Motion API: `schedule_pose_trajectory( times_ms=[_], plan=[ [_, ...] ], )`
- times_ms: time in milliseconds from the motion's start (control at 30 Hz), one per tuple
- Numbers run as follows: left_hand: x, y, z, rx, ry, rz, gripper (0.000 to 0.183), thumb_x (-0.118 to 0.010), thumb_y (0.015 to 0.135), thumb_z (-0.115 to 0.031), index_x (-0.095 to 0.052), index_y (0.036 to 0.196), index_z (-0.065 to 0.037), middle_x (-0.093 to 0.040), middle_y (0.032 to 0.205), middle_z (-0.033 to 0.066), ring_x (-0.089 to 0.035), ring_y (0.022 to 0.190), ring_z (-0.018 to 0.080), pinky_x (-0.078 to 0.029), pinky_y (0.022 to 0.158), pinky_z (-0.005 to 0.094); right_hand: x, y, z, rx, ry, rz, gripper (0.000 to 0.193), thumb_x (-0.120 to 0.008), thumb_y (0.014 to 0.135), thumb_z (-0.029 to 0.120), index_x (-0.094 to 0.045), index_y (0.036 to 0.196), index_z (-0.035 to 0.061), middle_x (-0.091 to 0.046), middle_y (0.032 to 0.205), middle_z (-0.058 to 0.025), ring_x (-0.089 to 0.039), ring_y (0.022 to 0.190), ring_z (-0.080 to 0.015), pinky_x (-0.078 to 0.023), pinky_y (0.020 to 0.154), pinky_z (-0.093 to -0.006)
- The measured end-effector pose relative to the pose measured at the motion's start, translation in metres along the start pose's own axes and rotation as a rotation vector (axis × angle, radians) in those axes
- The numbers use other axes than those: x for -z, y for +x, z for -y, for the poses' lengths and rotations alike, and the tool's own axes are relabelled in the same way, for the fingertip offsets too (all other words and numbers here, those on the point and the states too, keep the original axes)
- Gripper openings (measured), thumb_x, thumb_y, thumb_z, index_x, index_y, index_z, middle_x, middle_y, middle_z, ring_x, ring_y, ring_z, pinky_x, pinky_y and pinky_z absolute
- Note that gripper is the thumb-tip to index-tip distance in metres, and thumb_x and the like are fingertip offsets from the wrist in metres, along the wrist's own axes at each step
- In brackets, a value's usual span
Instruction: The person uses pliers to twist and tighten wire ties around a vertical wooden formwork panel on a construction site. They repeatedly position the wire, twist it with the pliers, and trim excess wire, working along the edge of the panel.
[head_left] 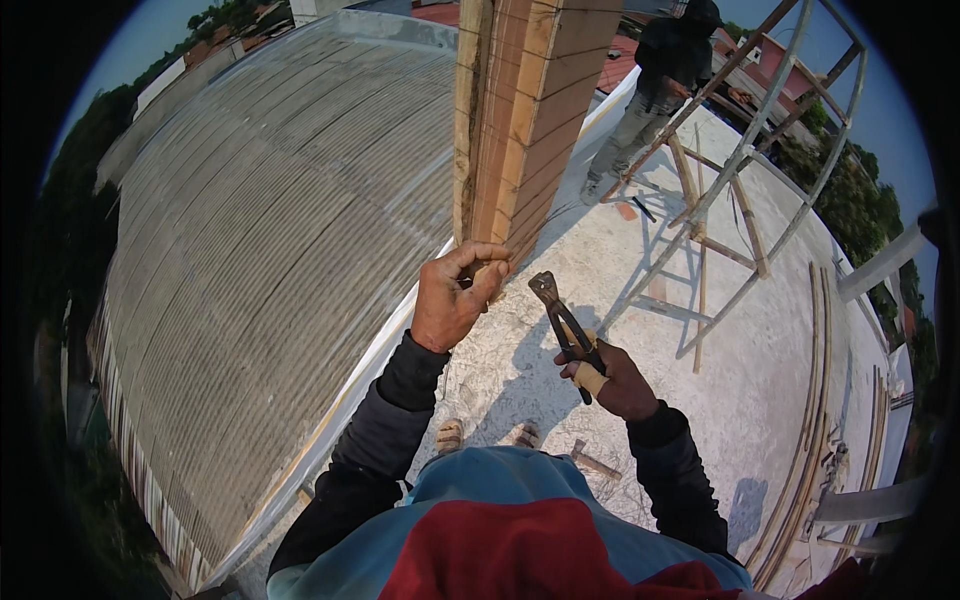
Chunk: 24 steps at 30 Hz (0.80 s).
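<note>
A tall wooden column form (525, 110), made of boards and brown panels with thin wires wound around it, stands in front of me. At its lower end my left hand (455, 295) is closed, thumb and forefinger curled together. What they pinch, perhaps a thin wire, is too small to make out. A pair of dark end-cutting pincers (552, 305) is in my right hand (615, 385), jaws pointing up toward the column and apart from it. Tan tape (590, 378) wraps a finger of that hand.
Corrugated roofing (270, 230) spreads out on the left beyond a pale ledge. A metal scaffold frame (720, 200) stands at right, with a person (660, 85) behind it. A hammer (597, 460) lies by my feet; long rods (812, 420) lie along the right.
</note>
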<state>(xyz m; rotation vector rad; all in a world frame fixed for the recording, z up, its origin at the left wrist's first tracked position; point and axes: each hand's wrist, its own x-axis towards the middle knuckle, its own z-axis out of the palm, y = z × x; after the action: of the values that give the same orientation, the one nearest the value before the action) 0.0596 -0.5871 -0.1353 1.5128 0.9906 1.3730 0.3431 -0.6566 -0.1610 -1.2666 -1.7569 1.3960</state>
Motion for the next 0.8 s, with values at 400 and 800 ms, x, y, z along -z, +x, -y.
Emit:
schedule_pose_trajectory(
  times_ms=[400,800],
  plan=[
    [0.009,-0.01,-0.011,-0.129,0.264,0.111,0.021,-0.07,0.098,-0.014,-0.076,0.108,0.003,-0.076,0.089,0.0138,-0.071,0.071,0.0175,-0.056,0.067,0.032,0.029,0.001,0.015,0.223,-0.69,-0.058,0.039,-0.069,0.089,-0.002,-0.062,0.127,-0.001,-0.068,0.102,-0.0232,-0.068,0.093,-0.0434,-0.054,0.08,-0.0489],
    [0.009,-0.018,-0.011,-0.187,0.391,0.253,0.018,-0.069,0.098,-0.011,-0.076,0.108,0.003,-0.072,0.082,0.01,-0.063,0.063,0.0129,-0.051,0.059,0.0306,0.035,-0.003,-0.002,0.356,-0.797,-0.07,0.039,-0.076,0.092,0.012,-0.062,0.125,-0.0014,-0.067,0.113,-0.0262,-0.069,0.101,-0.0446,-0.058,0.082,-0.048]
  ],
)
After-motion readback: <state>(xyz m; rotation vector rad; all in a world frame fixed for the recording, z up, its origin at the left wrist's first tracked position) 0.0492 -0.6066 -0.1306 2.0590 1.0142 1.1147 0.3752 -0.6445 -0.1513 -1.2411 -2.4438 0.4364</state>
